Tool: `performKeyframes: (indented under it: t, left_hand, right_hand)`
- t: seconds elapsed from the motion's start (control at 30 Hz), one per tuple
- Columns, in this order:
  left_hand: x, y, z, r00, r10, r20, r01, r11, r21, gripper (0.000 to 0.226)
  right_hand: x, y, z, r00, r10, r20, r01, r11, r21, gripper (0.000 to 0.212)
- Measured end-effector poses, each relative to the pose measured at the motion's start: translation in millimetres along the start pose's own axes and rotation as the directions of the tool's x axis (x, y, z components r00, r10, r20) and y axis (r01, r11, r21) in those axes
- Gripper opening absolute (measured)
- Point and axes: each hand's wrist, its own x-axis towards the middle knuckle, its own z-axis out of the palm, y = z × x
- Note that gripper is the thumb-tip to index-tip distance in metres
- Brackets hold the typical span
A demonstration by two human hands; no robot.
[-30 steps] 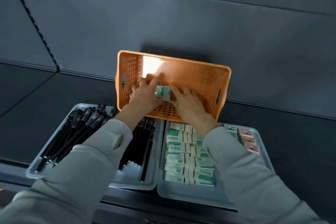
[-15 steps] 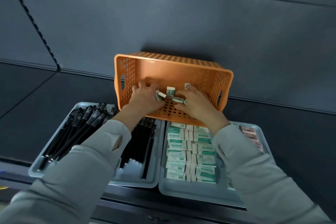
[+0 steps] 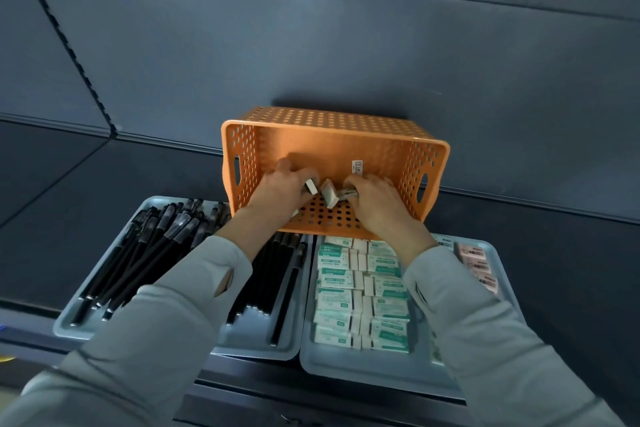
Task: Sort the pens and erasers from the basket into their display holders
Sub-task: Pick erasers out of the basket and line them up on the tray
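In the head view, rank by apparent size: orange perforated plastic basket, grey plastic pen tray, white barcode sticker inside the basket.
Grey pen tray and orange perforated basket: alike, tray nearer and sleeve-covered, so unranked.
White barcode sticker: smallest.

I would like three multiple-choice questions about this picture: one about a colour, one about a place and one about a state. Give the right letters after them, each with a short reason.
1. What colour is the basket?
A. blue
B. orange
C. white

2. Where do the black pens lie?
A. in the left tray
B. inside the basket
C. on the bare shelf

3. How does the basket lie?
A. upright, opening upward
B. upside down, opening downward
C. on its side, opening toward the person

Answers:
1 B: its perforated walls are orange.
2 A: the pens fill the grey tray on the left.
3 C: its inside faces the camera, and the left hand and the right hand grip erasers within it.
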Motion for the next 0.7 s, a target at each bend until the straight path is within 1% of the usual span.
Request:
performKeyframes:
  t: [0.03,0.07,0.1,0.13,0.17,0.2,0.27,0.3,0.33,0.37,0.4,0.43,0.47,0.5,0.53,0.57,0.6,0.63,0.67,0.7]
  left_hand:
    - [-0.2,-1.4,-1.3,0.999,-0.029,-0.025,0.028,0.997,-0.068,0.022]
    - [-0.4,-2.3,-3.1,0.996,-0.069,-0.048,0.062,0.987,-0.150,0.020]
    - [-0.9,-2.4,-5.2,0.991,-0.117,-0.070,0.096,0.964,-0.249,0.020]
    - [-1.6,-0.9,-7.9,0.981,-0.174,-0.085,0.131,0.919,-0.371,0.020]
    - [-2.3,1.8,-11.2,0.966,-0.246,-0.079,0.172,0.840,-0.514,0.019]
    - [-3.0,5.4,-14.8,0.944,-0.326,-0.054,0.211,0.721,-0.660,0.019]
    - [-4.4,11.0,-20.6,0.882,-0.467,0.061,0.275,0.406,-0.872,0.016]
    - [-5.2,13.0,-22.9,0.855,-0.496,0.150,0.296,0.229,-0.927,0.016]
    - [-6.4,13.7,-24.3,0.835,-0.494,0.243,0.309,0.055,-0.950,0.017]
    - [-7.8,14.0,-25.9,0.818,-0.475,0.325,0.320,-0.095,-0.943,0.017]
    - [-9.6,13.0,-26.6,0.803,-0.449,0.391,0.329,-0.212,-0.920,0.017]
    - [-11.3,11.7,-26.7,0.792,-0.428,0.436,0.334,-0.294,-0.896,0.018]
    - [-12.2,10.6,-26.8,0.784,-0.416,0.460,0.335,-0.340,-0.879,0.018]
    - [-13.3,10.6,-27.4,0.780,-0.412,0.471,0.338,-0.356,-0.871,0.019]
    - [-14.1,11.5,-27.5,0.781,-0.412,0.470,0.346,-0.341,-0.874,0.020]
    - [-15.0,14.4,-28.4,0.787,-0.417,0.455,0.356,-0.296,-0.886,0.022]
    - [-15.1,16.9,-27.8,0.793,-0.432,0.429,0.366,-0.225,-0.903,0.025]
    - [-15.1,19.6,-27.7,0.800,-0.452,0.394,0.377,-0.131,-0.917,0.028]
    - [-14.7,21.1,-26.6,0.806,-0.477,0.350,0.392,-0.014,-0.920,0.031]
    - [-14.9,21.1,-25.5,0.817,-0.499,0.288,0.405,0.142,-0.903,0.033]
  right_hand:
    - [-0.4,0.2,-0.4,1.000,0.006,0.012,-0.006,1.000,0.005,0.036]
    - [-0.4,0.1,-1.1,1.000,0.011,0.018,-0.011,1.000,0.020,0.038]
    - [-0.3,-0.6,-1.7,1.000,0.019,0.020,-0.020,0.999,0.048,0.035]
    - [0.4,-1.3,-2.2,0.999,0.033,0.011,-0.033,0.996,0.088,0.031]
    - [1.1,-2.5,-2.5,0.999,0.051,-0.008,-0.049,0.990,0.133,0.027]
    - [1.8,-4.2,-2.4,0.998,0.065,-0.025,-0.060,0.983,0.172,0.025]
    - [1.5,-10.2,-2.2,0.998,0.054,-0.031,-0.046,0.979,0.200,0.025]
    - [0.7,-13.6,-1.5,0.999,0.034,-0.012,-0.031,0.982,0.188,0.028]
    - [0.0,-16.7,-0.8,1.000,0.014,0.013,-0.016,0.987,0.162,0.031]
    - [-0.6,-19.0,0.0,1.000,0.001,0.031,-0.005,0.991,0.132,0.034]
    - [-0.8,-20.3,0.2,0.999,-0.010,0.034,0.006,0.994,0.107,0.036]
    - [-0.9,-20.8,-0.1,1.000,-0.017,0.024,0.015,0.995,0.095,0.036]
    - [-1.4,-20.9,-1.1,1.000,-0.021,0.007,0.020,0.995,0.096,0.033]
    - [-2.3,-21.3,-2.7,1.000,-0.025,-0.010,0.026,0.994,0.102,0.029]
    - [-3.5,-21.6,-4.2,0.999,-0.032,-0.025,0.034,0.994,0.104,0.026]
    - [-4.2,-21.6,-5.4,0.999,-0.040,-0.035,0.043,0.994,0.100,0.024]
    - [-4.8,-21.4,-5.7,0.998,-0.045,-0.039,0.049,0.995,0.091,0.025]
    - [-5.4,-21.1,-6.3,0.998,-0.044,-0.036,0.047,0.996,0.082,0.030]
    - [-6.0,-20.4,-7.0,0.999,-0.033,-0.022,0.035,0.997,0.072,0.038]
    - [-6.5,-19.0,-7.7,1.000,-0.018,-0.004,0.018,0.998,0.061,0.047]
